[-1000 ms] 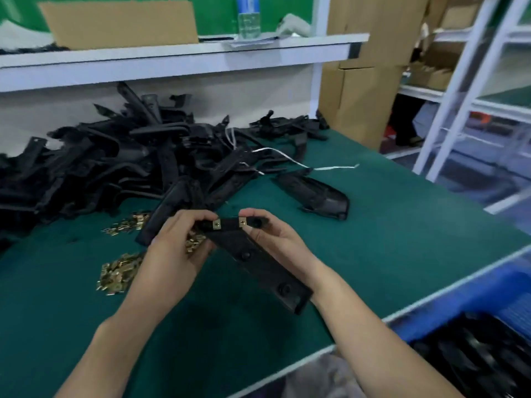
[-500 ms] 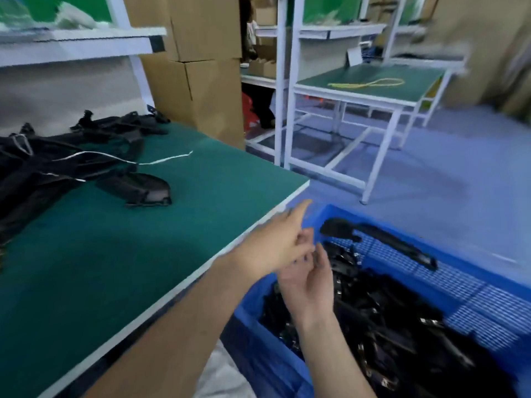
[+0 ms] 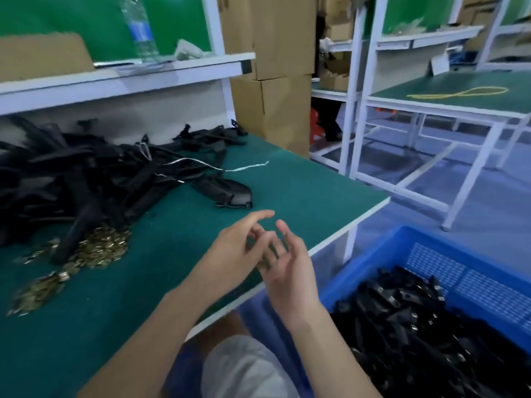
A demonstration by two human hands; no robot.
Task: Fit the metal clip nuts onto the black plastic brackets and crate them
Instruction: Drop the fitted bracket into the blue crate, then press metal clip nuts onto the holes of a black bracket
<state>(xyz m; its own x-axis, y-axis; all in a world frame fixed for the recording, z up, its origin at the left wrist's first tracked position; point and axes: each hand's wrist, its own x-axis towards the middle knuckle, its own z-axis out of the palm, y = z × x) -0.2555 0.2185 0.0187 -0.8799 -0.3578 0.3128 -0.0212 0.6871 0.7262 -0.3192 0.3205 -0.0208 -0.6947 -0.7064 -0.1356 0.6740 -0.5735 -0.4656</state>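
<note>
Both your hands are empty right now. Your left hand [image 3: 238, 248] and right hand [image 3: 290, 271] hover together over the near right corner of the table [image 3: 301, 191], close to its edge. The fingers [image 3: 260, 215] are loose and spread, gripping nothing. The two sets of fingers overlap in the view, and I cannot tell whether they touch. No bracket or nut lies between them.

To your right, below the table edge, the blue crate [image 3: 402, 242] holds a good heap of black brackets [image 3: 416, 326]. Small bright metal squares show on many of them, so those look fitted and done. The far end of the crate is bare mesh, so I judge there is room for more.

Plenty is left to do. A large tangled pile of bare brackets [image 3: 86, 179] lies across the far left of the table. One bracket [image 3: 230, 192] lies loose at the pile's right edge, the nearest to your hands. The clip nuts [image 3: 100, 248] sit in a brassy heap at the foot of that pile, with a second scatter [image 3: 37, 291] nearer you on the left.

As I read it, you are between pieces, with nothing in hand. The next job is to take a bracket and nuts from the left, and the loose bracket is the easiest reach.
</note>
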